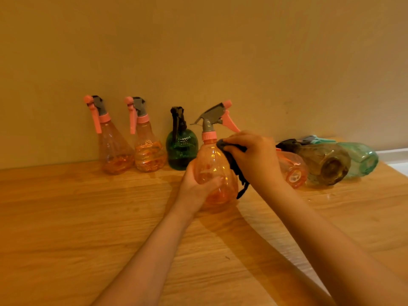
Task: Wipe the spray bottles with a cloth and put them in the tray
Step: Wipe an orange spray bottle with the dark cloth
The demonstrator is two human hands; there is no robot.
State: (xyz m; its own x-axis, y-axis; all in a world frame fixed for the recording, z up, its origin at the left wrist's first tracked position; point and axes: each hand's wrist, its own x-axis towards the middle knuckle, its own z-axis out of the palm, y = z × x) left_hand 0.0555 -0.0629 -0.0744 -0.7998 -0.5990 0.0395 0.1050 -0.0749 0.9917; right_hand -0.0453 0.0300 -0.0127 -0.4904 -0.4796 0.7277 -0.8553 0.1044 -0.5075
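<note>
While cupped low by the left hand, looks light, thin-walled, slick: orange bottle, upright at table centre. Best held round belly or neck. Pressed on its shoulder, cloth, bunched in right hand.

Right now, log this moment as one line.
step: wiping | left hand: holds bottle | right hand: presses cloth on it | tray: unseen

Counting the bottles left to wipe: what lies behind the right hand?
Behind the right hand, an orange bottle lies on its side, base toward the camera. Its neck and sprayer are hidden by the hand and the dark cloth.
</note>
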